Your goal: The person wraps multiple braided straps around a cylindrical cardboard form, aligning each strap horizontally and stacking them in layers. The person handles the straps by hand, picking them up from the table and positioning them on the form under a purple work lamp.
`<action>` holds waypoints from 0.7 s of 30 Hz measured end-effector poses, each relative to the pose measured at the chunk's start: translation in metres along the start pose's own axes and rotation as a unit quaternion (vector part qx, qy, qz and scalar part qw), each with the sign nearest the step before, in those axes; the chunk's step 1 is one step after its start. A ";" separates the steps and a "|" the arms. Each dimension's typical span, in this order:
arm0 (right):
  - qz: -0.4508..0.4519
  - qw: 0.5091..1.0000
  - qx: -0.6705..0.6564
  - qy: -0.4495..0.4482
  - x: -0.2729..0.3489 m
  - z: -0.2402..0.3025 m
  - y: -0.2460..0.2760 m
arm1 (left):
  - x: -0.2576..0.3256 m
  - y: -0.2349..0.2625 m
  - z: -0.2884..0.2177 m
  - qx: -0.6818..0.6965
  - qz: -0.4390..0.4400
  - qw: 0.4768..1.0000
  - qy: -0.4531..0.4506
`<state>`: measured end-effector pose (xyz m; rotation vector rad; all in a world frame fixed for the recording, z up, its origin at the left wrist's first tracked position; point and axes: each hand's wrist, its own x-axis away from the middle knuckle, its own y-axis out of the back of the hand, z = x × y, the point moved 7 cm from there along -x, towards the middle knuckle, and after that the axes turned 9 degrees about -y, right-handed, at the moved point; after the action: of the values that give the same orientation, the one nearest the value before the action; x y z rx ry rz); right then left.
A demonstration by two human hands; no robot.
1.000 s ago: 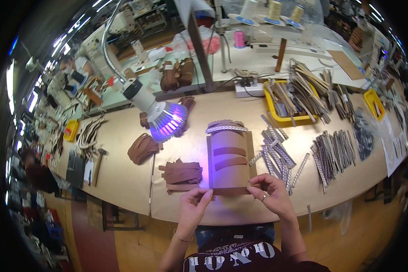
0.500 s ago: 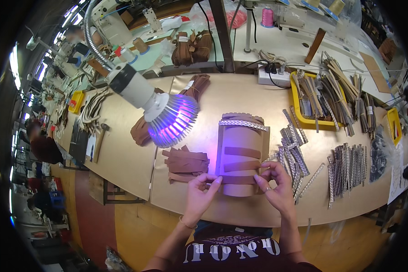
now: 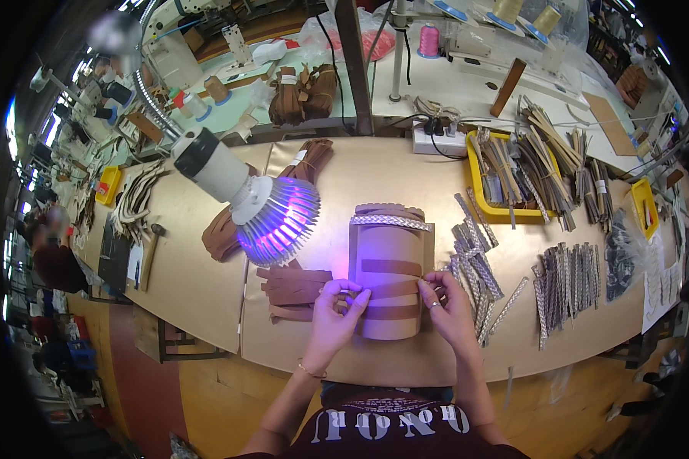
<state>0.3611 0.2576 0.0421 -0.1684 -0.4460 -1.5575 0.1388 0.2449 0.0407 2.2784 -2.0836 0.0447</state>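
Observation:
In front of me stands a rounded tan cardboard form with several brown strips across its curved face. My left hand is at the left end of the middle brown strip, thumb and index finger closed at its edge. At the other end my right hand, with a ring on it, pinches the same strip. Above it lies an upper brown strip, and below it a lower brown strip. A silver braided strap crosses the top of the form.
A lit lamp hangs left of the form, over brown strip bundles. Loose brown strips lie by my left hand. Braided straps are spread on the right, near a yellow basket of strips. A hammer lies far left.
Both hands have moved up from the lowest brown strip to the ends of the middle one. The middle strip now lies more level. The whole view has shifted slightly.

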 end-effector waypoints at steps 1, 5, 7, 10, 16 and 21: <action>0.003 1.000 -0.001 0.008 0.001 0.002 -0.003 | -0.002 -0.002 -0.001 -0.004 0.008 1.000 -0.022; 0.013 1.000 -0.016 -0.006 0.005 0.003 -0.006 | -0.009 0.000 0.001 0.052 0.027 0.998 -0.008; 0.003 0.999 -0.030 0.015 0.007 0.007 -0.004 | -0.015 0.004 -0.001 0.072 0.036 0.997 -0.001; -0.002 0.995 -0.100 0.020 0.013 0.012 -0.001 | -0.023 0.009 -0.005 0.094 0.044 0.995 0.000; -0.026 0.993 -0.116 0.021 0.017 0.013 0.004 | -0.017 0.005 0.011 0.125 0.024 0.992 0.011; -0.088 0.993 -0.049 0.054 0.017 0.014 0.002 | -0.008 0.017 -0.023 0.000 -0.036 0.996 -0.083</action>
<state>0.3598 0.2475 0.0616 -0.1222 -0.3068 -1.7535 0.1213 0.2529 0.0640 2.4336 -2.0713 -0.1532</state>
